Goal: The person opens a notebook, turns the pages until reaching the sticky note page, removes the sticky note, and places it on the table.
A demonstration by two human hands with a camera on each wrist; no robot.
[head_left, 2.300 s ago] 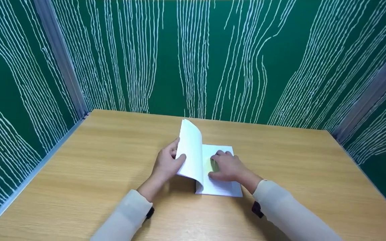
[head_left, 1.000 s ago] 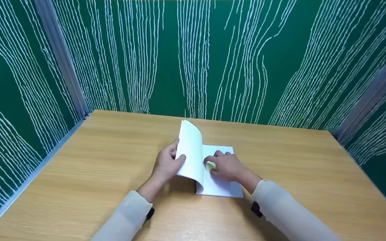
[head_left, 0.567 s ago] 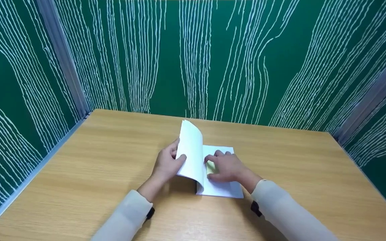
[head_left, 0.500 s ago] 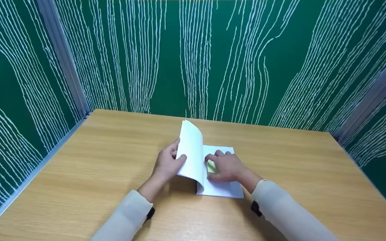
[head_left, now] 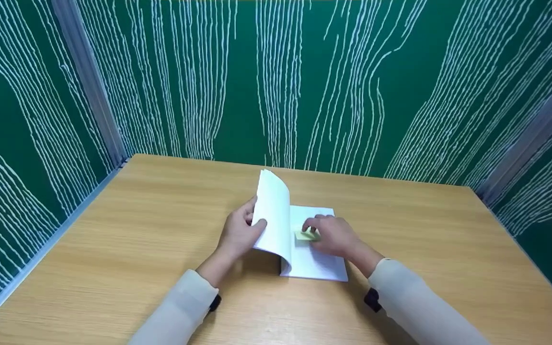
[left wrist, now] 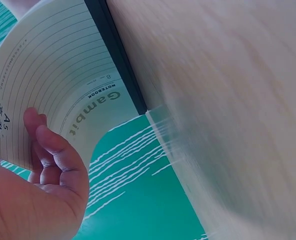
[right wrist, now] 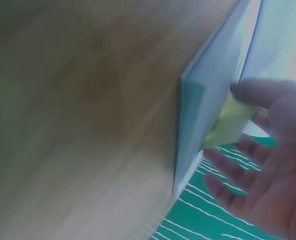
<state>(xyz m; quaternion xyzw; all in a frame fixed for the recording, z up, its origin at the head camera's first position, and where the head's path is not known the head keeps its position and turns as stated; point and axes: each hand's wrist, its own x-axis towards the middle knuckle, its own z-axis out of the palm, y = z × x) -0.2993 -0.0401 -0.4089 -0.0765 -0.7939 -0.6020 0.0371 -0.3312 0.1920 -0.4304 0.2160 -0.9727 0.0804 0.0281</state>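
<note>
A notebook (head_left: 314, 266) lies open in the middle of the table. My left hand (head_left: 239, 232) pinches its raised left pages (head_left: 272, 211), thumb on the near face and fingers behind. In the left wrist view, the lined back of those pages (left wrist: 48, 65) curves up and carries the print "Gambit NOTEBOOK". Over the right-hand page, my right hand (head_left: 336, 235) pinches a pale yellow sticky note (head_left: 304, 235) between thumb and fingers. The right wrist view shows the note (right wrist: 232, 122) bent and standing off the page, so whether an edge still touches the paper is unclear.
The wooden table (head_left: 137, 249) extends around the notebook on all sides. Green walls (head_left: 240, 96) with wavy white lines rise behind the table and on both sides. Dark objects (head_left: 373, 300) sit under each sleeve cuff.
My right hand has shifted slightly right and its fingers have closed on the sticky note, which lay flatter half a second ago and now tilts up. The left hand keeps its hold on the pages.
</note>
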